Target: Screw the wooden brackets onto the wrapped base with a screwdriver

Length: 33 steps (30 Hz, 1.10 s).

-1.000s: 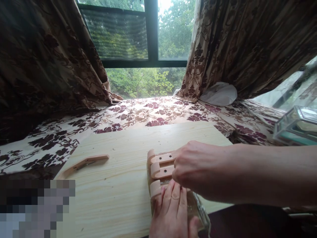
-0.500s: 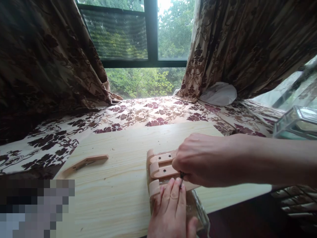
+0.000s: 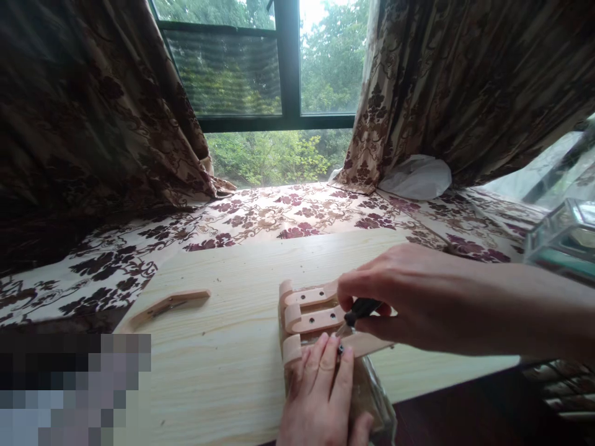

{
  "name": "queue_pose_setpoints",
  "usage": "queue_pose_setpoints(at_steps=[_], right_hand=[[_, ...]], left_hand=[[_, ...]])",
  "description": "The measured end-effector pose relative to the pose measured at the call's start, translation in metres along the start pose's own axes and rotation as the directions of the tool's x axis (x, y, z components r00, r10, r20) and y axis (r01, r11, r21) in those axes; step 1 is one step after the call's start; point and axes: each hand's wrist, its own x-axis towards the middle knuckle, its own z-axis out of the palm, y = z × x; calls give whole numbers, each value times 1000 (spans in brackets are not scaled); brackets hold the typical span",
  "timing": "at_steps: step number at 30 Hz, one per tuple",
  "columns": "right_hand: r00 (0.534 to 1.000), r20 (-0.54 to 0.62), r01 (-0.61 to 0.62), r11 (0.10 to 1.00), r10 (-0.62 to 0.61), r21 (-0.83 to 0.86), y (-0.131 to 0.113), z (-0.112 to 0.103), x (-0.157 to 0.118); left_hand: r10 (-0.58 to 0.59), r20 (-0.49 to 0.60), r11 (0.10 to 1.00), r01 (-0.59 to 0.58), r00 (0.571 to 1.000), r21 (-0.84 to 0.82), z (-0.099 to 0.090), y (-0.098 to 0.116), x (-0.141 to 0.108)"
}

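Note:
Three pale wooden pieces lie side by side on a box wrapped in clear plastic [image 3: 372, 396]. The far piece [image 3: 309, 296] and the middle piece [image 3: 304, 321] each show two dark holes or screws. My left hand [image 3: 320, 390] lies flat with its fingers spread over the near piece [image 3: 292, 349], where a dark spot shows by the fingertips. Above it, my right hand [image 3: 395, 297] grips a dark-handled tool [image 3: 362, 308], its tip pointing down left toward my left fingers. Another wooden piece [image 3: 171, 302] rests alone at the left.
The box sits on a light wooden board [image 3: 223, 353] over a floral cloth [image 3: 260, 214]. A glass container [image 3: 564, 238] stands at the right, a white plastic bag [image 3: 418, 176] by the curtain. Dark slatted racks are at the lower right.
My right hand has lifted and shifted slightly right, its fingers looser, so the tool handle now shows. The dark spot near my left fingertips is uncovered. The whole view has shifted a little.

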Motion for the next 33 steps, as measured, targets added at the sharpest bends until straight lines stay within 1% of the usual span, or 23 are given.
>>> queue_pose_setpoints(at_steps=[2, 3, 5, 7, 8, 9, 11, 12, 13, 15, 17, 18, 19, 21, 23, 25, 29, 33], right_hand=[[987, -151, -22, 987, 47, 159, 3, 14, -5], [967, -233, -49, 969, 107, 241, 4, 22, -7], [916, -335, -59, 900, 220, 432, 4, 35, -12], [853, -421, -23, 827, 310, 562, 3, 47, -18], [816, -469, 8, 804, 338, 594, 2, 53, -21], [768, -525, 32, 796, 368, 604, 0, 59, -24], [718, -585, 64, 801, 378, 596, -2, 73, -29], [702, -599, 65, 803, 386, 593, -3, 80, -31], [697, -589, 39, 799, 409, 600, -5, 87, -32], [714, -542, -17, 785, 443, 619, -7, 101, -33], [718, -536, -26, 786, 445, 618, -8, 111, -33], [716, -541, -25, 790, 442, 613, -9, 114, -33], [711, -551, -21, 796, 437, 604, -10, 116, -32], [698, -578, -11, 813, 423, 582, -11, 116, -31], [691, -599, -3, 830, 405, 558, -13, 114, -29], [696, -604, -6, 845, 388, 535, -15, 111, -26], [712, -601, -39, 875, 363, 482, -20, 106, -22], [705, -615, -42, 886, 354, 462, -22, 104, -18]], left_hand=[[-3, 17, 1000, 3, 1000, -8, -4, 1, 3], [3, 25, 1000, -3, 1000, -6, -6, 1, 5], [15, 34, 1000, -15, 999, -3, -10, 2, 8], [19, 50, 1000, -18, 999, -22, -11, 3, 8], [4, 60, 999, -2, 998, -42, -10, 4, 7], [-18, 71, 998, 22, 997, -66, -8, 5, 6], [-95, 85, 988, 104, 992, -114, -4, 6, 2], [-124, 95, 981, 137, 988, -138, -2, 8, 1], [-150, 117, 973, 168, 982, -158, -2, 9, 0], [-197, 206, 952, 237, 958, -192, -7, 13, 1], [-236, 346, 920, 323, 908, -222, -15, 18, 4], [-266, 385, 900, 371, 884, -229, -18, 22, 5], [-299, 397, 881, 411, 867, -234, -21, 25, 7], [-351, 361, 855, 454, 864, -253, -23, 31, 8], [-375, 302, 845, 457, 876, -276, -21, 34, 8], [-378, 268, 846, 448, 886, -289, -19, 35, 8], [-370, 244, 855, 432, 896, -289, -18, 35, 6], [-367, 222, 863, 419, 904, -282, -19, 37, 3]])
